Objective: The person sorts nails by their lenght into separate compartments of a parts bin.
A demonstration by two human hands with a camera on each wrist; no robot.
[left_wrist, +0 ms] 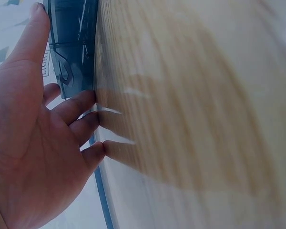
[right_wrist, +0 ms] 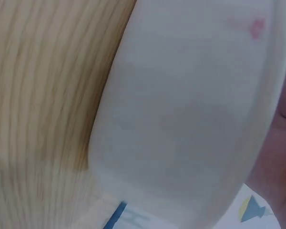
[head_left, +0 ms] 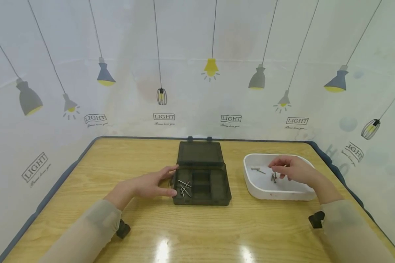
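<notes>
A dark translucent compartment box point(head_left: 218, 201) lies on the table with its lid point(head_left: 200, 152) folded back. Several silver screws point(head_left: 185, 190) are in its left compartment. My left hand point(head_left: 150, 183) is spread at the box's left side, thumb by the front corner and fingers loosely extended; in the left wrist view the lower fingertips reach the tabletop. Over the white tray point(head_left: 266, 194), my right hand point(head_left: 294, 170) pinches a small screw point(head_left: 275, 175) between thumb and fingers, above a few screws point(head_left: 273, 179). The tray wall hides most of this hand in the right wrist view.
Two more screws point(head_left: 258, 170) lie toward the left inside the tray. The wooden table point(head_left: 197, 233) has a dark blue edge, and a white curtain printed with lamps point(head_left: 197, 91) hangs behind it. The tray stands to the right of the box.
</notes>
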